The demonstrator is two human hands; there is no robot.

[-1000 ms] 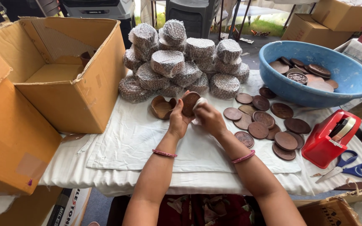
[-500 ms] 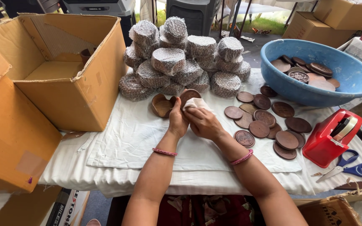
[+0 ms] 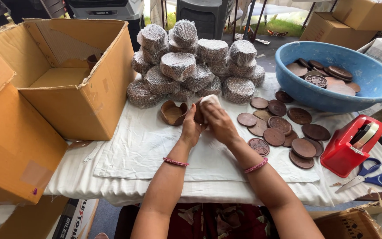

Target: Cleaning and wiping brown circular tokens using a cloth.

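Observation:
My left hand [image 3: 192, 127] holds a brown round wooden disc [image 3: 198, 113] upright above the white cloth [image 3: 147, 146]. My right hand [image 3: 218, 120] presses a small white cloth pad [image 3: 209, 101] against that disc. A brown wooden holder [image 3: 173, 113] stands just left of my hands. Several loose brown discs [image 3: 280, 129] lie flat to the right of my hands.
A pile of foam-net wrapped bundles [image 3: 191, 66] sits behind my hands. An open cardboard box [image 3: 74, 73] stands at the left. A blue basin [image 3: 339, 75] with more discs is at the back right. A red tape dispenser [image 3: 350, 144] and blue scissors [image 3: 372, 179] lie at the right.
My right hand with the white pad has shifted slightly over the disc, from its side towards its top. My left hand stays in the same place.

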